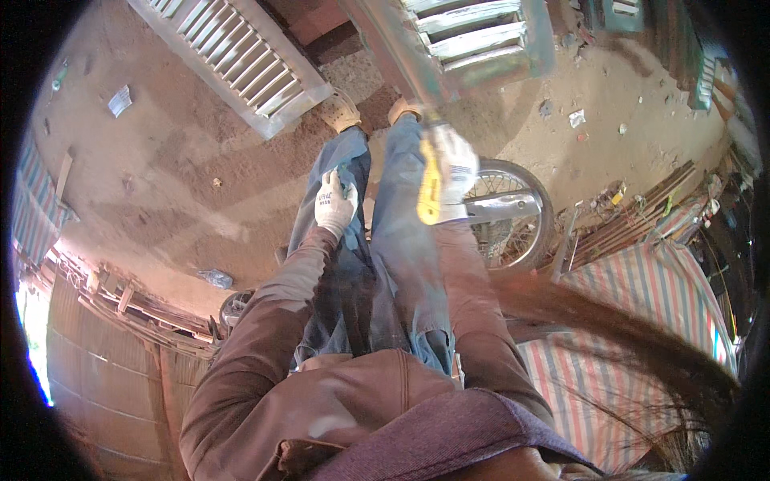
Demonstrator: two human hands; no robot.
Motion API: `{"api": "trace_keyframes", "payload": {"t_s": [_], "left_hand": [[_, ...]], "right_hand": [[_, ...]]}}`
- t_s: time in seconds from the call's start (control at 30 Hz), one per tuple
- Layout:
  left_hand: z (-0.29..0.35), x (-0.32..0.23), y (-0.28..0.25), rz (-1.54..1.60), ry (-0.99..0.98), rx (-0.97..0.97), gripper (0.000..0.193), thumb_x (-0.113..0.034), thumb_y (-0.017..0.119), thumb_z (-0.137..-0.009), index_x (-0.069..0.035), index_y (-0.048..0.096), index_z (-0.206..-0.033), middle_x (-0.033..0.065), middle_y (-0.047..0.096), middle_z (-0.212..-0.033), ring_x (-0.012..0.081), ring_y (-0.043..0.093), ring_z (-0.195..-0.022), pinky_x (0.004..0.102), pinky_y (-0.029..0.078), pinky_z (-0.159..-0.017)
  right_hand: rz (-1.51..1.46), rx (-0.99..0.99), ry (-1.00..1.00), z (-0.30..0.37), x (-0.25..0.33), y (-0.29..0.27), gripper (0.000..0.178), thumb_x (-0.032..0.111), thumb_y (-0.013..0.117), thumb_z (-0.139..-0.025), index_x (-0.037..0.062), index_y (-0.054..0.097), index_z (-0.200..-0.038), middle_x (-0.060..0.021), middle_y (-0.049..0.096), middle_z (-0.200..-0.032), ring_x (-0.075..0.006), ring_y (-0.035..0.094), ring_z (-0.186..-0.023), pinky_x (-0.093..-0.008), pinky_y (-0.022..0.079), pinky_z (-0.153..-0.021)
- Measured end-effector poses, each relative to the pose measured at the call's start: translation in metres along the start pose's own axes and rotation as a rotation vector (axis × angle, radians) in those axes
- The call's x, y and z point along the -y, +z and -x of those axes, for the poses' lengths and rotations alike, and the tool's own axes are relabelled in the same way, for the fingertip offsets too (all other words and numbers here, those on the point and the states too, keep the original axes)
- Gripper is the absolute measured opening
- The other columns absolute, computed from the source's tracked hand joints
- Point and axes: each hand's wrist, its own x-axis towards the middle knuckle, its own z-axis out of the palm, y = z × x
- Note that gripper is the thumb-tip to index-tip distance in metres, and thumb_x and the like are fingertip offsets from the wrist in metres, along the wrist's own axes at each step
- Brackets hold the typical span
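My right hand (458, 163), in a white work glove, is closed round a yellow-handled tool (431, 180). Motion smears the tool, and its working end is too blurred to make out. It points at the lower edge of a louvred shutter (449, 82) with worn green paint and whitish slats. My left hand (335, 204), gloved as well, rests on my left knee with its fingers spread over the blue jeans (351, 248). Another louvred shutter (298, 94), greyish, lies ahead on the left, close to my left clog (341, 111).
A spoked motorbike wheel (525, 240) stands just right of my right forearm. Striped tarpaulin (634, 309) covers something at the right, beside long wooden strips (642, 210). Paper scraps (119, 101) litter the dirt floor. Corrugated sheeting (104, 353) stands at the lower left.
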Motion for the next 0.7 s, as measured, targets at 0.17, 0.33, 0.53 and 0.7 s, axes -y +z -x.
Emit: {"api": "trace_keyframes", "payload": {"t_s": [0.17,0.33,0.53,0.7], "left_hand": [[0.006,-0.002,0.011,-0.031,-0.002,0.016,0.049,-0.020,0.059,-0.083,0.002,0.047,-0.125,0.0249,0.053,-0.119,0.0412,0.059,-0.100,0.0427,0.050,-0.085],[0.018,0.001,0.019,-0.074,0.006,0.107,0.056,-0.021,0.061,-0.082,0.003,0.043,-0.129,0.0259,0.052,-0.120,0.0412,0.059,-0.102,0.0428,0.050,-0.087],[0.019,0.005,0.019,-0.040,0.071,-0.041,0.048,-0.017,0.060,-0.083,0.006,0.047,-0.123,0.0294,0.053,-0.114,0.0454,0.057,-0.101,0.0454,0.048,-0.087],[0.024,0.002,0.022,0.047,0.005,0.036,0.046,-0.020,0.059,-0.084,0.005,0.048,-0.121,0.0288,0.053,-0.116,0.0442,0.058,-0.099,0.0455,0.049,-0.084]], "right_hand": [[0.099,-0.059,0.126,-0.047,-0.025,0.002,0.042,0.027,0.059,-0.082,0.0156,0.056,-0.123,-0.0066,0.057,-0.124,-0.0261,0.054,-0.113,-0.0410,0.045,-0.083],[-0.027,0.237,-0.074,0.012,0.051,0.030,0.045,0.024,0.054,-0.081,0.0152,0.054,-0.125,-0.0037,0.057,-0.124,-0.0226,0.054,-0.110,-0.0451,0.040,-0.084],[-0.013,-0.006,0.021,0.009,-0.007,-0.011,0.021,0.019,0.070,-0.074,0.0149,0.066,-0.094,-0.0031,0.068,-0.088,-0.0187,0.066,-0.082,-0.0343,0.049,-0.061],[-0.007,-0.311,-0.093,-0.061,-0.049,-0.012,0.030,0.025,0.060,-0.083,0.0151,0.063,-0.112,-0.0048,0.067,-0.100,-0.0242,0.063,-0.085,-0.0420,0.046,-0.070]]}}
